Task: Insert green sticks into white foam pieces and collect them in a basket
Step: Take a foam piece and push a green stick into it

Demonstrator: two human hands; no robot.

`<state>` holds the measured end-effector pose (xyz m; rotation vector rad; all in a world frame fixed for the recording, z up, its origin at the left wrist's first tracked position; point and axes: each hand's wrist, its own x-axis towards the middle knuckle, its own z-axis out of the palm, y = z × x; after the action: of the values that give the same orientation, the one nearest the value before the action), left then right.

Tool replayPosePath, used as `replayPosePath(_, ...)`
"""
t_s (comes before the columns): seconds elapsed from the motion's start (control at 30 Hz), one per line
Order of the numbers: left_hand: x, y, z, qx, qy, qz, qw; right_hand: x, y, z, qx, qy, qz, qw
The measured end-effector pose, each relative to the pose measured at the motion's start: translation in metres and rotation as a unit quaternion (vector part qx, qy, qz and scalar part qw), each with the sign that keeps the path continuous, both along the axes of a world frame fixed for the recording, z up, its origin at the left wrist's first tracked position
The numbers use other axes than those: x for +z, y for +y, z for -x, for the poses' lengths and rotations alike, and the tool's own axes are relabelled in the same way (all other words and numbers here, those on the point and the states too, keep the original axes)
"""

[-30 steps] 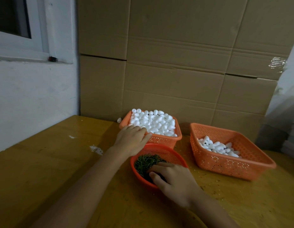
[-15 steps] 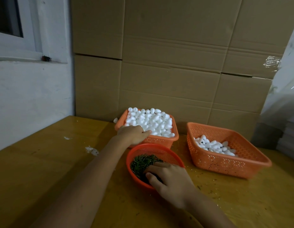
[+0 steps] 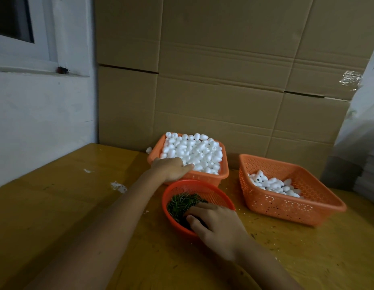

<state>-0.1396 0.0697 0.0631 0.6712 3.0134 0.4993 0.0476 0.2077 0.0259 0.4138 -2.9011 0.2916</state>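
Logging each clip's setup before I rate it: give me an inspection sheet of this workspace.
Surface: yellow wooden table, with white smears.
Job's things: full basket of foam pieces; round bowl of green sticks; right basket holding a few more pieces.
Clutter: one stray piece on the table beside the full basket.
Hands: left hand on the foam pieces at the full basket's near corner; right hand in the green sticks; both grips hidden.
Cables: nothing seen.
Surroundings: cardboard boxes behind; window and white wall at left.

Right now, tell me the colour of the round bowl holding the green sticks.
Round bowl: orange-red; head view.
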Motion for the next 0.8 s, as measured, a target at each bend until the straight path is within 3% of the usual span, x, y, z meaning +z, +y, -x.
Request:
replayPosePath(0.13,-0.005,-0.005,0.004,-0.013,0.048,-0.115,0.992,0.000,0.000,-0.001,0.002,0.002,0.003,1.000)
replayPosePath(0.27,-0.016,-0.006,0.004,-0.013,0.097,-0.255,0.962,-0.001,-0.001,-0.002,0.005,0.010,0.000,1.000)
replayPosePath(0.4,-0.016,-0.009,0.004,-0.011,0.140,-0.403,0.904,0.003,-0.001,-0.002,0.004,0.013,-0.003,1.000)
replayPosePath(0.53,-0.011,-0.017,0.000,0.035,0.141,-0.551,0.822,0.004,-0.001,-0.001,0.004,0.011,0.000,1.000)
replayPosePath(0.67,-0.012,-0.024,-0.007,0.071,0.200,-0.579,0.787,0.002,-0.001,-0.001,0.005,0.015,0.001,1.000)
replayPosePath(0.8,-0.007,-0.020,-0.027,0.038,0.180,-0.610,0.771,0.000,0.001,0.000,0.005,0.020,0.000,1.000)
